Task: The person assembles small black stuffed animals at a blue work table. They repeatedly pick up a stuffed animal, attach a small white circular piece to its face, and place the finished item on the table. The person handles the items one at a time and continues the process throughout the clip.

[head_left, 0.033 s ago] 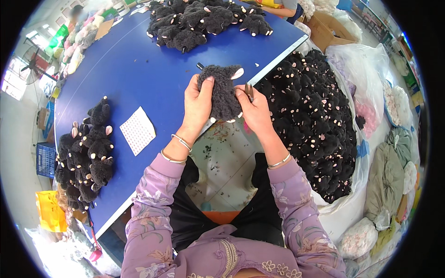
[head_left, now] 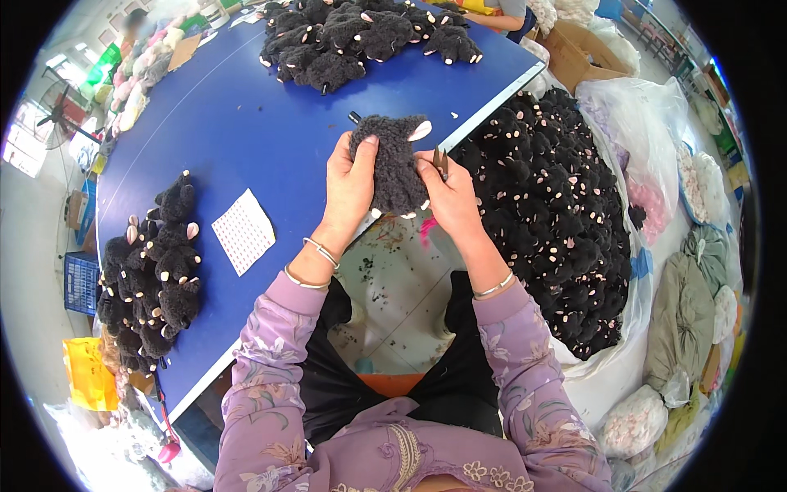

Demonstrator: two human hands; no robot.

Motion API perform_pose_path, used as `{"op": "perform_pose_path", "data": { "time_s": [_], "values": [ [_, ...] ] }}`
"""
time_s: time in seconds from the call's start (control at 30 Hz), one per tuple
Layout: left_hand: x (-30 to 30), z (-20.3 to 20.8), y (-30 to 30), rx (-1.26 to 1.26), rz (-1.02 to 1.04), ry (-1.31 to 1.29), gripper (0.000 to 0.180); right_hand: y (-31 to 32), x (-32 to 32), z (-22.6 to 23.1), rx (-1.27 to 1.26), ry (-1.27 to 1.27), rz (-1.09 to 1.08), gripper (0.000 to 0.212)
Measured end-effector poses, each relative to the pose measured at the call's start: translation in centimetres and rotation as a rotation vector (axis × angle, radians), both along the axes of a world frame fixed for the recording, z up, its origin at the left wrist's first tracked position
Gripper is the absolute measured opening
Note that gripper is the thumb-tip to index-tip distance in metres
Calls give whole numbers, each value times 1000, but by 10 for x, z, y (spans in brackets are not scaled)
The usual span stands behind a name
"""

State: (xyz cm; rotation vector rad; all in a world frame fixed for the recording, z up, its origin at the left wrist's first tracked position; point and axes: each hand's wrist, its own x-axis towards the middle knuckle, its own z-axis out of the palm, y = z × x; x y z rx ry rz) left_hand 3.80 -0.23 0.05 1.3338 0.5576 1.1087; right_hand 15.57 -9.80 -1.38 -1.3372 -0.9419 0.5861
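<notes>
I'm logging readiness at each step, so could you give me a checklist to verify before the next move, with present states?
1. Left hand grips the black plush animal: ok, thumb pressed on its left part.
2. Right hand steadies it: ok, thumb at its right edge.
3. Pointed snips in hand: ok, they stick up from the right hand.
4. Snip tips directed away from the plush: ok, they point up beside it.
5. Underside of the plush free of flaws: cannot tell, it faces away.
6. Patterned sheet uncovered on the blue table: ok, nothing lies over it.
</notes>
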Motion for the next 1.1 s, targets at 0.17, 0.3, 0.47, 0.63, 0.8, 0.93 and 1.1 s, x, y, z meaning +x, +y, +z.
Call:
{"op": "perform_pose_path", "data": {
  "time_s": [0.17,0.3,0.47,0.63,0.8,0.93,1.1],
  "values": [
    [-1,2,-1,-58,-50,-34,20,-5,2,4,-43,437,133,19],
    [2,0,-3,-71,-96,-23,20,2,5,-11,37,401,150,19],
    [2,0,-2,-100,-116,-18,20,-1,6,-6,46,504,208,15],
    [-2,1,-1,-15,-95,38,20,2,6,-11,-27,383,133,5],
    [2,-7,11,-25,-67,33,25,-9,9,12,-50,273,-29,12],
    [1,-6,21,-103,7,-30,26,-17,-3,51,211,157,-156,14],
    [-5,3,20,-89,-53,252,33,10,-91,92,-12,-365,419,5]
  ]
}}
